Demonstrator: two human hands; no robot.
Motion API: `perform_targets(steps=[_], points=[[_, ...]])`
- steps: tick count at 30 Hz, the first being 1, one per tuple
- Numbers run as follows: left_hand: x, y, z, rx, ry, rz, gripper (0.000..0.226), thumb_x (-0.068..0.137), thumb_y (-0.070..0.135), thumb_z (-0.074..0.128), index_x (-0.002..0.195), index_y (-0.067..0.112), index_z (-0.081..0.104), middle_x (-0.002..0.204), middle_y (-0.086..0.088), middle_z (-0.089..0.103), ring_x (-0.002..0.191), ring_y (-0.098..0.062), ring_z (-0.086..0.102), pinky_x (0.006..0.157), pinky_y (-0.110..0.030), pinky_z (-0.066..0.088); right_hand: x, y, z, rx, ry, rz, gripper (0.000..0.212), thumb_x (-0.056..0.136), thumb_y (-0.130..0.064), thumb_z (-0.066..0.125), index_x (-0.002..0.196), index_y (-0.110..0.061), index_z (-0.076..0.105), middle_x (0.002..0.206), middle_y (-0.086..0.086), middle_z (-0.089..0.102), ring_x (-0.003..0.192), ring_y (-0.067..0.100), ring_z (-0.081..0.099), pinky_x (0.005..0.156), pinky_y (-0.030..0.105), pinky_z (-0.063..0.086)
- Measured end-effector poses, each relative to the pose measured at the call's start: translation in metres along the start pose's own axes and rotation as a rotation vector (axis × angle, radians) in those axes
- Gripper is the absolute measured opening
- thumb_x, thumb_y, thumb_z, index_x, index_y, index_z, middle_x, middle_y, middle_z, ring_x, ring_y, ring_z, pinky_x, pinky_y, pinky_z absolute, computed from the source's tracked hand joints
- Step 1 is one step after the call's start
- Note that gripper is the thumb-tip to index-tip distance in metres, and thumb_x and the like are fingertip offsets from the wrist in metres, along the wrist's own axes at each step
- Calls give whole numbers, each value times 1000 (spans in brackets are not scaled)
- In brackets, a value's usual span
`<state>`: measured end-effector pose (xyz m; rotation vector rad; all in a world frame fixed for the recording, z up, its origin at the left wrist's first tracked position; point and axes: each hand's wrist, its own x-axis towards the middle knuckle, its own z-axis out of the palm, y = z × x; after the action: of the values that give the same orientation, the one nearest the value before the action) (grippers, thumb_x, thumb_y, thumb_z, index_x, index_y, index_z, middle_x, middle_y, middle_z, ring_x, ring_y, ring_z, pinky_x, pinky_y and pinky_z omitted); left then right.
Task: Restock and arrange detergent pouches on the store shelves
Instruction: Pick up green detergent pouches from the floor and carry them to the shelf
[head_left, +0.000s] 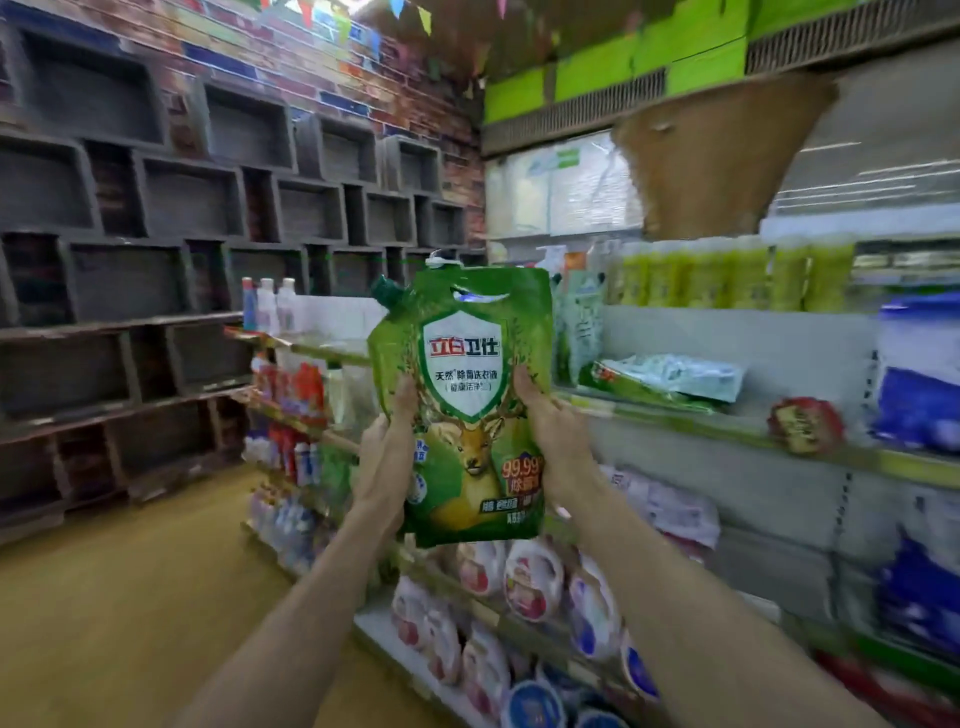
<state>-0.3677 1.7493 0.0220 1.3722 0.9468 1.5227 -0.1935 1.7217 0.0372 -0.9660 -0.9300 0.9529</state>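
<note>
I hold a large green detergent pouch (464, 364) upright in front of me, with a white shield label, a deer picture and a green spout cap at its top left. My left hand (387, 452) grips its left edge and my right hand (553, 431) grips its right edge. The pouch hangs in the air in front of the store shelves (727, 421), level with a shelf where another green and white pouch (670, 379) lies flat. More green pouches (576, 327) stand just behind the held one.
Lower shelves hold pink and white pouches (530, 577) and blue ones (924, 395). Yellow-green bottles (727, 275) line the upper shelf. Bottles and red packs (291, 384) fill the shelf end at centre left. Dark wooden crates (130, 249) cover the brick wall at left above a yellow floor (130, 597).
</note>
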Motion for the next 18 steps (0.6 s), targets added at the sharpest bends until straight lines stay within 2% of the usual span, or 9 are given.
perform_targets(steps=[3,4,5,7,9,12,14,16,18], points=[[18,-19,54,-57,-99,-43,71,83,76,47,128,24,62,121,1,72,99,-16,73,80,-35,61,19,-7,-44,-53,98,-6,73,54,-68,80,97,-9,73,87,9,80,76,28,77,65,37,63],[23,-25,72,-69,-105,-56,62,83,76,47,121,30,63,114,11,72,95,-13,72,78,-30,60,25,-10,-59,-64,123,-7,74,54,-68,79,99,-9,72,88,10,80,77,30,77,67,38,63],[27,-29,91,-78,-118,-60,46,83,75,48,103,37,65,89,21,72,76,-7,72,63,-21,57,30,-13,-75,-69,153,-17,77,53,-68,79,100,-9,70,90,11,79,78,31,77,68,39,63],[36,-35,126,-81,-197,-67,50,81,78,46,76,33,67,50,15,61,46,-8,61,40,-15,44,42,-20,-104,-75,231,-49,94,49,-71,80,114,-4,63,99,16,77,84,34,75,77,46,62],[43,-37,158,-72,-280,-62,63,79,82,44,85,27,73,60,9,69,56,-7,65,52,-16,50,54,-28,-131,-93,309,-98,106,43,-73,81,119,-3,59,102,17,76,86,35,75,77,45,61],[58,-40,203,-162,-408,-82,81,78,83,45,110,13,72,106,-23,73,98,-32,70,92,-54,54,75,-43,-167,-62,324,-159,81,59,-62,82,113,-4,65,102,18,76,94,43,72,82,52,60],[68,-38,228,-186,-432,-85,91,78,83,47,110,1,69,105,-36,67,91,-38,68,94,-65,50,92,-53,-185,-64,316,-162,72,65,-57,80,113,-5,68,107,18,76,100,46,70,92,58,55],[84,-36,250,-197,-437,-100,101,75,85,48,111,-8,64,95,-30,66,82,-36,63,90,-67,48,111,-62,-201,-75,329,-178,77,61,-60,81,114,-6,68,106,17,76,98,43,71,93,59,54],[104,-39,271,-217,-436,-107,98,71,86,50,106,-5,66,100,-27,67,89,-40,66,93,-66,50,132,-70,-214,-98,340,-201,85,54,-64,82,112,-4,68,103,16,77,96,40,73,93,58,54]])
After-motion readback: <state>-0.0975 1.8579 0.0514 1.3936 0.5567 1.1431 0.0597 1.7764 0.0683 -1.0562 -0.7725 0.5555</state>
